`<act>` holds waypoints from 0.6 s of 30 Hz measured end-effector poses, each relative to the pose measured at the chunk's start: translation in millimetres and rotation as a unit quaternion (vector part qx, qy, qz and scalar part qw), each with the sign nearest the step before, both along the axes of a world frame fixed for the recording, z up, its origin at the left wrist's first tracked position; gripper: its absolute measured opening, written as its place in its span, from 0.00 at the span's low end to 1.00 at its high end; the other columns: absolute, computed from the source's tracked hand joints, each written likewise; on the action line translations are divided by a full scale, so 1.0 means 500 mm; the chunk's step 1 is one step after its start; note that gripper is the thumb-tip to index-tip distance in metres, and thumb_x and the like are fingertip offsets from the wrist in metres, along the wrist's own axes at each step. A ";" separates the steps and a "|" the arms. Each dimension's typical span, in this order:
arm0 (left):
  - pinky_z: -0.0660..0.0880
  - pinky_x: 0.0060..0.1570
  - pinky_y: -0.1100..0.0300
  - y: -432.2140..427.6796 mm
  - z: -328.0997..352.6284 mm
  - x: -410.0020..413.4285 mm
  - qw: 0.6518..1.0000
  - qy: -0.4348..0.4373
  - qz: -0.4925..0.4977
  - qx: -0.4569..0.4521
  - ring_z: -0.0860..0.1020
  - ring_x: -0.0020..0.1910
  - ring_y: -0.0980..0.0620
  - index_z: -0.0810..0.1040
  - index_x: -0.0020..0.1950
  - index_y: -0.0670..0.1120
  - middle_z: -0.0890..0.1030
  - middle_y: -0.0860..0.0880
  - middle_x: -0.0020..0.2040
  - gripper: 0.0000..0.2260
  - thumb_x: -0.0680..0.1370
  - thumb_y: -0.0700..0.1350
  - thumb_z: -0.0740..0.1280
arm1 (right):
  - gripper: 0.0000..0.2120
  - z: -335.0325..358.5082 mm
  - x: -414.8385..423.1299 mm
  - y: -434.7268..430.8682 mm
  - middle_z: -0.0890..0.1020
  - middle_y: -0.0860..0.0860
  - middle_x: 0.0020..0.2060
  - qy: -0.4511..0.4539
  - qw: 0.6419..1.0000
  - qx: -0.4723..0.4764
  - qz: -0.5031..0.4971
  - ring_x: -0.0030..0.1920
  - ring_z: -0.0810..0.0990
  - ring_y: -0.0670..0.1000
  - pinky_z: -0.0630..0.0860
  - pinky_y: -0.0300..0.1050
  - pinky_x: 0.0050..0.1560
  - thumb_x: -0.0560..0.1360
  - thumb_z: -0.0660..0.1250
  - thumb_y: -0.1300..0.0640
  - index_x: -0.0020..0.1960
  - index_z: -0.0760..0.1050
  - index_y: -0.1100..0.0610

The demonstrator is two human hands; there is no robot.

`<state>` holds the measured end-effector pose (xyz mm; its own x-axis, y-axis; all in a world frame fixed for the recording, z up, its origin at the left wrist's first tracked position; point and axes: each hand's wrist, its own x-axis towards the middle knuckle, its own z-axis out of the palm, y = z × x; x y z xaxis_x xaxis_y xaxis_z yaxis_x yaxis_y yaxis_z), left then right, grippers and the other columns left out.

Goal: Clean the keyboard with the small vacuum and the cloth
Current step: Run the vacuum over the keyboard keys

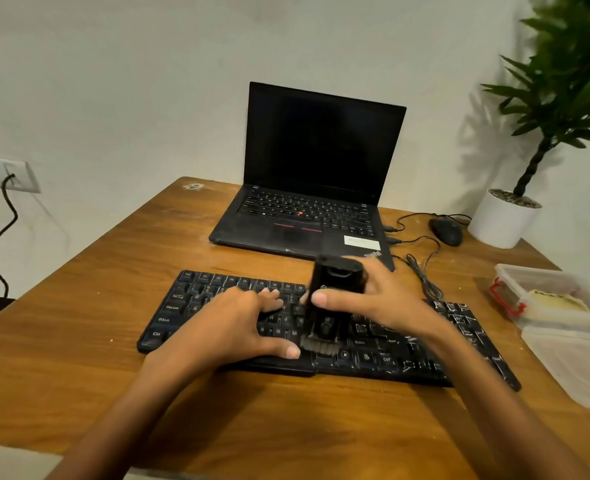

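Head view: the keyboard (189, 299) is laid flat on the near middle of the desk (113, 393). The left hand (231, 323) is rested on its left keys, fingers (269, 296) spread straight and holding nothing, presumably to steady it. The small vacuum (324, 327) is gripped upright by the right hand (383, 299), fingers curled round its body, so that its brush is pressed onto the middle keys.

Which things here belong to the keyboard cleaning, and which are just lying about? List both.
Job: keyboard, small vacuum gripped in the right hand, left hand resting on the keys.
Lying about: laptop, mouse, potted plant, plastic boxes.
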<state>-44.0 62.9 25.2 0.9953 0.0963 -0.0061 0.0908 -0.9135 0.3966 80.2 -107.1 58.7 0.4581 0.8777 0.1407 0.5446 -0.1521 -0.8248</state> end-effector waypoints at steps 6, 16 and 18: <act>0.57 0.70 0.57 -0.003 0.001 0.002 1.000 0.023 0.000 0.003 0.61 0.71 0.58 0.60 0.73 0.52 0.58 0.58 0.74 0.40 0.65 0.66 0.67 | 0.09 0.009 0.027 0.043 0.79 0.45 0.41 -0.065 0.996 0.034 -0.052 0.41 0.78 0.39 0.75 0.30 0.42 0.69 0.71 0.52 0.47 0.74 0.49; 0.59 0.68 0.59 -0.003 0.001 0.000 1.000 0.025 -0.004 0.006 0.64 0.70 0.57 0.60 0.73 0.51 0.58 0.55 0.74 0.40 0.66 0.66 0.67 | 0.11 0.002 0.016 0.050 0.80 0.51 0.40 -0.080 0.997 0.005 0.017 0.41 0.79 0.47 0.76 0.41 0.40 0.69 0.72 0.51 0.47 0.75 0.53; 0.59 0.68 0.59 -0.003 -0.001 -0.001 1.000 0.021 -0.006 0.010 0.64 0.70 0.57 0.60 0.73 0.51 0.58 0.55 0.74 0.40 0.66 0.66 0.66 | 0.11 -0.010 0.014 0.057 0.81 0.51 0.41 -0.068 0.998 -0.014 0.009 0.43 0.80 0.49 0.78 0.44 0.42 0.69 0.71 0.51 0.48 0.75 0.52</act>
<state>-44.3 61.5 24.9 0.9952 0.0857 -0.0463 0.0968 -0.9223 0.3741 87.0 -78.6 53.5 0.4206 0.8900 0.1763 0.6542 -0.1628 -0.7386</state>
